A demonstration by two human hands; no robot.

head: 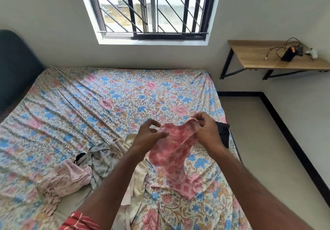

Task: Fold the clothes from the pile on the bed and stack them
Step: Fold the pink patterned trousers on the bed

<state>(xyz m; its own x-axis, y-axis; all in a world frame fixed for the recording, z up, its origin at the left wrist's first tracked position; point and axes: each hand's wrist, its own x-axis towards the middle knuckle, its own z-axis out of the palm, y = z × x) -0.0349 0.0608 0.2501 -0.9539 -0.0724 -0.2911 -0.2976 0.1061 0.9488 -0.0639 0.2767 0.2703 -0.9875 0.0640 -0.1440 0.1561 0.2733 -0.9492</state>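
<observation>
Floral bedsheet (110, 101) in blue, pink and tan covers the bed (211, 79), which sits below a barred window (151, 8). Left hand (149, 135) and right hand (205, 129) hold a pink patterned garment (171, 151) above the bed. Left fingers (160, 134) are curled, pinching the garment's upper edge; right fingers (200, 118) are curled, pinching the same edge at its far corner. The garment hangs between and below both hands, and its lower end with a square print touches the sheet. Left of and below the left fingers lies the pile of clothes (100, 162): cream, grey and pale pink pieces, unfolded. Just right of the right fingers a dark garment (223, 133) lies at the bed's edge. Well to the right, a wooden tabletop (259, 56) carries a dark device (287, 56) and cables. No readable writing or labels on any item.
</observation>
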